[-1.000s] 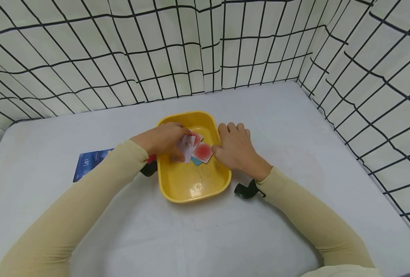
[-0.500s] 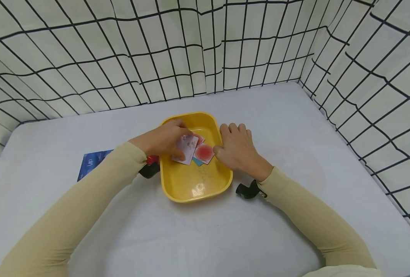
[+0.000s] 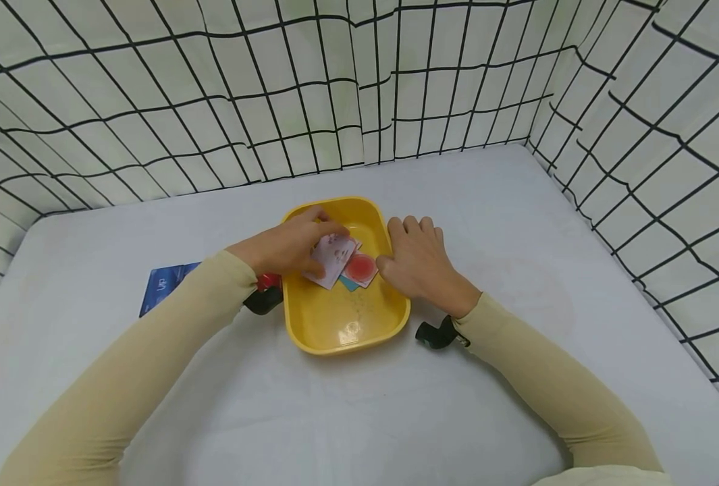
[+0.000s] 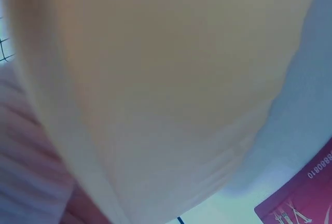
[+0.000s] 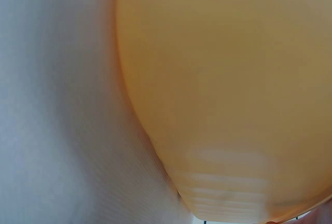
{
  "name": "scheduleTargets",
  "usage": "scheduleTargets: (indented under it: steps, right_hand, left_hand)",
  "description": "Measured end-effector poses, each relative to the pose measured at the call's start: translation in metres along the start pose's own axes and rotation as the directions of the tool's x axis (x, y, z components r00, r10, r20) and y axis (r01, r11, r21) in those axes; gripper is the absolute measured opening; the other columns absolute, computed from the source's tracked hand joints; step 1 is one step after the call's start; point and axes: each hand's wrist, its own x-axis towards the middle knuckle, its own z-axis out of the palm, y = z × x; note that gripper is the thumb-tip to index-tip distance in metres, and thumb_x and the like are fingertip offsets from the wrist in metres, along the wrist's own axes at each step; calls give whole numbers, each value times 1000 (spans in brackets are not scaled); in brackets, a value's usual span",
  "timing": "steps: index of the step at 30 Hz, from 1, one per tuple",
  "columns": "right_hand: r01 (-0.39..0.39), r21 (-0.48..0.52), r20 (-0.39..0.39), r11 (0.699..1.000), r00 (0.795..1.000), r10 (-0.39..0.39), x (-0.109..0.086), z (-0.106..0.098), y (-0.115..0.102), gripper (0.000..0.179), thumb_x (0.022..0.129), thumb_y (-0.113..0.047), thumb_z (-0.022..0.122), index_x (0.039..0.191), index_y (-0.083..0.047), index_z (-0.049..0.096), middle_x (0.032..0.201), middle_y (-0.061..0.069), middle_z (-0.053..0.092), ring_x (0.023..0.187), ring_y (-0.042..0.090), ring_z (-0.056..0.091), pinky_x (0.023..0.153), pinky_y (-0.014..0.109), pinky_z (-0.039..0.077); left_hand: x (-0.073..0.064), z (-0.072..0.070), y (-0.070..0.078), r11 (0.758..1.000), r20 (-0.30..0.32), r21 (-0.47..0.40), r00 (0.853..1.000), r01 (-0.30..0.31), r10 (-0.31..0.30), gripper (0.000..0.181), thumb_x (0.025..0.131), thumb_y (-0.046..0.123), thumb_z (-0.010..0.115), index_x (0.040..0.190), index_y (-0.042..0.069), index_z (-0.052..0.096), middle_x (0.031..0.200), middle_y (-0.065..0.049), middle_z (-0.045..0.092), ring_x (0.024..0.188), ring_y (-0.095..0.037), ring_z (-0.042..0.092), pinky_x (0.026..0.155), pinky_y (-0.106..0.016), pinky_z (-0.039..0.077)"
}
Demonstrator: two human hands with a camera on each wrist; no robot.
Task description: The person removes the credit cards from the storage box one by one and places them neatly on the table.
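Observation:
A yellow plastic tray [image 3: 347, 327] stands on the white-covered table. My left hand [image 3: 289, 244] reaches over its left rim and holds a pale pink card [image 3: 333, 256] between thumb and fingers. Beside that card, in the tray, lie a white card with a red disc [image 3: 361, 268] and a light blue card [image 3: 350, 283], overlapping. Part of another reddish card [image 3: 357, 244] shows behind them. My right hand [image 3: 421, 263] grips the tray's right rim, thumb on the inner side. The wrist views show mostly blurred tray wall or sleeve, and neither hand's grip is clear there.
A blue card marked VIP [image 3: 163, 285] lies left of the tray, partly covered by my left sleeve. A red card [image 3: 269, 281] lies under my left wrist; a red card [image 4: 303, 200] with digits appears in the left wrist view. Black wire grid panels [image 3: 310, 111] border the table.
The pale pink card in my left hand has turned and shifted slightly to the right over the other cards. My right hand has stayed on the tray rim.

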Motion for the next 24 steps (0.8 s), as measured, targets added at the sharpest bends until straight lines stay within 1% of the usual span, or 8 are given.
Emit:
scheduleTargets:
  steps: [4,5,8,11,13,16,20,24]
  right_hand:
    - [4,-4,0,1000,1000,-4,0,-1,-1,28,92,-32,50,108,-9,48,95,10,45,93,32,37,79,40,25]
    - [5,-5,0,1000,1000,-5,0,-1,-2,29,92,-32,50,109,-9,48,95,10,45,93,32,37,79,40,26]
    - [3,-8,5,1000,1000,-3,-1,-2,-3,30,92,-32,50,110,-8,48,96,10,45,94,32,37,80,40,26]
    - [1,-10,11,1000,1000,-1,-1,-2,-4,32,93,-33,50,112,-7,48,97,10,45,95,32,37,80,40,27]
    - [1,-10,12,1000,1000,-1,-1,-3,-4,32,93,-33,50,112,-7,49,97,10,46,95,32,37,80,40,27]
    - [3,-10,8,1000,1000,-3,-1,-3,-4,32,93,-32,50,112,-7,49,96,10,46,94,32,38,80,40,27]
    - [4,-9,6,1000,1000,-4,-1,-3,-4,30,92,-32,50,110,-7,48,95,10,46,93,32,38,79,40,26]
    - [4,-6,5,1000,1000,-4,-1,-2,-5,30,92,-32,50,109,-7,49,95,11,46,93,32,38,79,40,26]
  left_hand:
    - [-2,0,-1,999,-28,-35,999,-24,23,97,87,13,84,163,22,25,154,-12,45,125,-28,54,111,-47,53]
    - [-2,0,-1,999,-35,-46,999,-28,26,100,86,13,84,164,23,21,153,-11,46,124,-27,55,110,-46,53]
    - [-3,1,-2,994,-52,-98,998,-39,34,105,86,10,83,165,25,16,141,-8,55,113,-25,60,103,-42,58]
    - [-6,1,-1,991,-78,-124,996,-43,33,105,87,10,83,165,25,13,129,-7,61,106,-24,62,99,-39,60]
    - [-8,0,0,991,-97,-119,994,-57,46,100,88,10,82,163,21,17,120,-8,65,103,-24,64,97,-39,60]
    - [-11,0,0,993,-111,-99,992,-69,58,82,90,12,81,154,16,31,113,-8,68,101,-23,66,94,-38,60]
    - [-14,1,0,993,-112,-79,991,-89,80,56,91,12,80,138,13,50,115,-9,71,104,-24,69,94,-39,62]
    - [-16,2,1,993,-124,-54,987,-108,101,43,93,12,77,132,11,59,119,-10,73,109,-25,69,96,-40,62]
